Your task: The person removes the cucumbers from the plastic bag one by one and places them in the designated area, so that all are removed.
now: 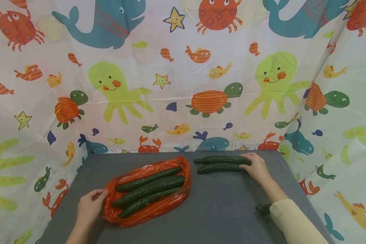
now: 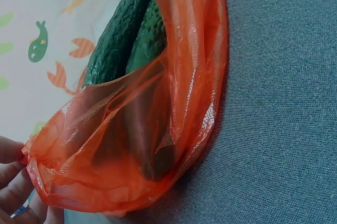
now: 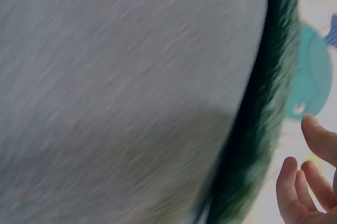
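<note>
My left hand (image 1: 89, 205) has thumb and fingers brought together on the left end of the orange-red plastic bag (image 1: 152, 214); it pinches a small gathered fold of the film, as the left wrist view confirms. The bag lies at a slant on the grey bench (image 1: 219, 203), left of its middle, its mouth spread upward. Inside, three cucumbers (image 1: 149, 190) lie lengthwise, side by side, largely uncovered (the left wrist view shows one tip through the film).

To the right of the bag, apart from it, lie the far cucumber (image 1: 216, 159) and the near cucumber (image 1: 219, 167), roughly parallel and close together near the rear edge of the bench. My right hand (image 1: 257, 166) is at their right ends, thumb and fingers parted and loosely bent, with nothing visible between them in the right wrist view (that view is blurred by motion). Whether a fingertip touches either skin, I cannot tell.

A pale yellow sleeve (image 1: 292, 217) covers my right forearm, with a dark object (image 1: 263, 209) beside its cuff. Behind the bench hangs a white cloth (image 1: 170, 125), printed with octopuses, turtles, crabs, whales and fish.
</note>
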